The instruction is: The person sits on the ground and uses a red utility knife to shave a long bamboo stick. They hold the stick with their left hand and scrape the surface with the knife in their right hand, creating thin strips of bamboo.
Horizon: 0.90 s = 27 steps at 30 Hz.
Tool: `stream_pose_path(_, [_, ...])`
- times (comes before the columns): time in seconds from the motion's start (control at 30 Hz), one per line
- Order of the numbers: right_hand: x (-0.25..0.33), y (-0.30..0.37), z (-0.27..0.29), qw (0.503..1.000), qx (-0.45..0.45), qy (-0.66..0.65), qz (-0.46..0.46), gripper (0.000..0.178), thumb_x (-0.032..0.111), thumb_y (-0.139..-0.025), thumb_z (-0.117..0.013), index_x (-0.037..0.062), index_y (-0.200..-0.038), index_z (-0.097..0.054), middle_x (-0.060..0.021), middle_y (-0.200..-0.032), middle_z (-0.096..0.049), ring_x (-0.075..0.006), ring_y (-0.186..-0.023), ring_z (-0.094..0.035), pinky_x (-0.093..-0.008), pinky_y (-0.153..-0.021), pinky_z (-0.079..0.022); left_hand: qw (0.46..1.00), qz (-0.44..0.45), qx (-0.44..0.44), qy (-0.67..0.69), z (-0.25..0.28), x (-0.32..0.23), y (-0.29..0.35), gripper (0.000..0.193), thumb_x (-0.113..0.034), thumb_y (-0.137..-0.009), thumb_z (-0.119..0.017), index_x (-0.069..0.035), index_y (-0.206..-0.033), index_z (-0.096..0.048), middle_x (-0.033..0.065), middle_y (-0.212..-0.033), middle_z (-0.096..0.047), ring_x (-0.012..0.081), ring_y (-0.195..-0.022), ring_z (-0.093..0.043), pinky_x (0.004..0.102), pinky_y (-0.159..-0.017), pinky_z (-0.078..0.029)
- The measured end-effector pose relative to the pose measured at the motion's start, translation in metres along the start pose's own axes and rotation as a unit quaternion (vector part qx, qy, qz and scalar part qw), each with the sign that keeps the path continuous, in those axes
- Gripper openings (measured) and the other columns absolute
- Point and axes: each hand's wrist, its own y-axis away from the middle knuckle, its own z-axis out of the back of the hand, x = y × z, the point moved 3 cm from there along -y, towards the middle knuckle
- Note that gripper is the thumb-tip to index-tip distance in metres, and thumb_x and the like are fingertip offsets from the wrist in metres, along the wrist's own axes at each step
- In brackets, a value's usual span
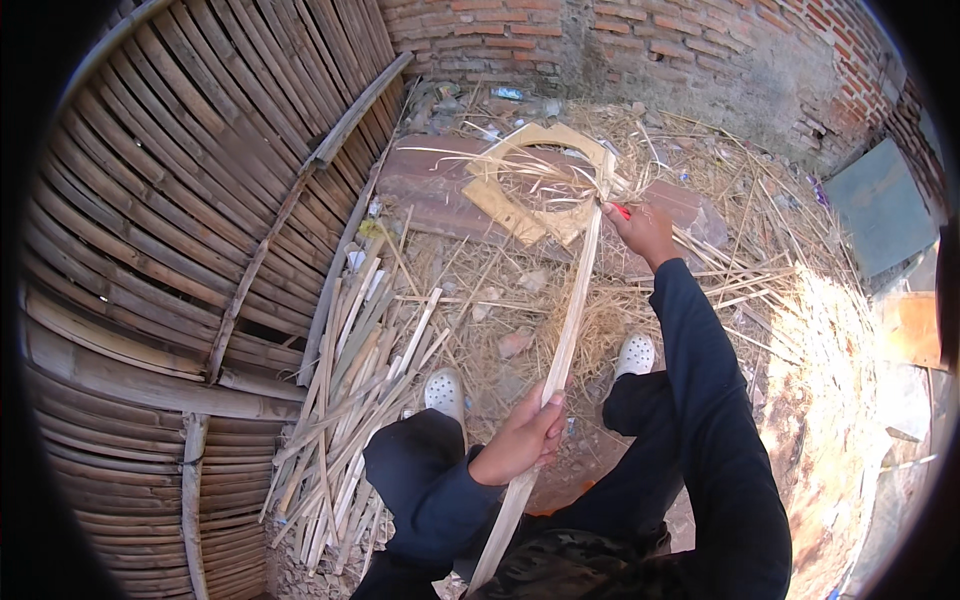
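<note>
In the head view, the left hand (522,437) is curled snugly round a long pale strip (578,310), which runs out both above and below those fingers. Farther up, the right hand (645,232) is closed around a red object (623,212), fingertips right beside the strip's far end; whether they touch it, I can't tell.

Littered ground (815,430) bears a reddish-brown slab (425,195) just beyond the fingers of the right hand (648,232), where a yellowish board with a round hole (500,212) lies across it. Split pale strips (345,375) spread in a loose heap left of the left hand's (520,437) fingers, while curled shavings (600,320) and a pale stone (515,344) lie between the two hands' fingers; thin slivers (745,285) scatter to the right of the right fingers
</note>
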Motion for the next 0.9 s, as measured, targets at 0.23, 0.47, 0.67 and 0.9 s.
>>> stream_pose_path(0.23, [0.052, 0.032, 0.026, 0.983, 0.146, -0.108, -0.014, 0.077, 0.07, -0.089, -0.043, -0.0004, -0.067, -0.066, -0.0228, -0.061, -0.059, -0.0411, -0.065, -0.061, -0.05, -0.063, -0.047, 0.994, -0.034, 0.024, 0.1, 0.026, -0.01, 0.006, 0.042, -0.021, -0.105, -0.036, -0.011, -0.145, -0.032, -0.002, -0.072, -0.039, 0.0045, -0.046, -0.033, 0.019, -0.041, -0.032])
stream_pose_path(0.47, [0.12, 0.102, 0.051, 0.958, 0.186, -0.107, 0.189, 0.07, 0.07, -0.083, -0.052, 0.005, -0.065, -0.067, -0.0176, -0.056, -0.058, -0.0362, -0.056, -0.061, -0.0464, -0.055, -0.046, 0.982, -0.071, 0.016, 0.174, 0.034, -0.016, 0.003, 0.042, -0.02, -0.103, -0.038, -0.009, -0.144, -0.033, 0.0011, -0.071, -0.041, 0.0055, -0.044, -0.034, 0.02, -0.038, -0.032])
stream_pose_path(0.67, [0.121, 0.104, 0.035, 0.961, 0.149, -0.086, 0.218, 0.065, 0.071, -0.08, -0.055, 0.0097, -0.058, -0.061, -0.0121, -0.047, -0.052, -0.0341, -0.048, -0.057, -0.0453, -0.047, -0.042, 0.986, -0.073, 0.007, 0.152, 0.03, -0.02, 0.0, 0.044, -0.015, -0.1, -0.041, -0.008, -0.143, -0.034, 0.0008, -0.071, -0.04, 0.0058, -0.045, -0.035, 0.0204, -0.038, -0.033])
stream_pose_path(0.9, [0.121, 0.098, 0.02, 0.962, 0.089, -0.08, 0.245, 0.066, 0.073, -0.077, -0.055, 0.0107, -0.057, -0.06, -0.0109, -0.049, -0.053, -0.033, -0.047, -0.056, -0.0442, -0.046, -0.042, 0.993, -0.078, -0.029, 0.078, 0.032, -0.023, 0.002, 0.051, -0.009, -0.094, -0.045, -0.008, -0.143, -0.033, -0.0006, -0.072, -0.038, 0.005, -0.048, -0.036, 0.0195, -0.04, -0.032])
